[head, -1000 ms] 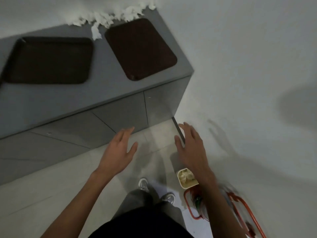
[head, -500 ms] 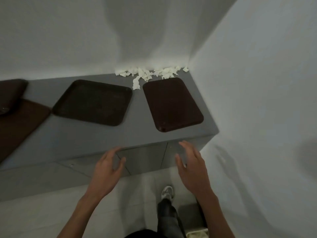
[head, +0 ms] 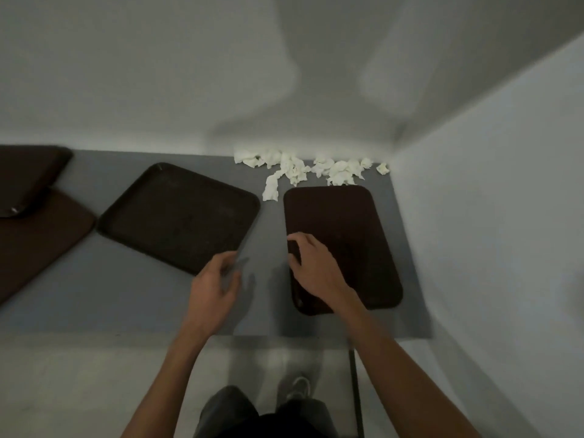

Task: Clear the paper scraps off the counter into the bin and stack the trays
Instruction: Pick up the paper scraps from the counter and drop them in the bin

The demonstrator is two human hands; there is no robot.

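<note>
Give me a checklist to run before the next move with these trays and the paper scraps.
1. The paper scraps cleared: not ok; they lie at the back of the counter.
2. The right tray bare: ok.
3. The right hand gripping the right tray: cannot tell; it curls over the left edge.
4. The left hand holding the middle tray: cannot tell; blurred at its near corner.
5. The trays stacked: not ok; these two lie apart.
6. The bin in view: not ok.
</note>
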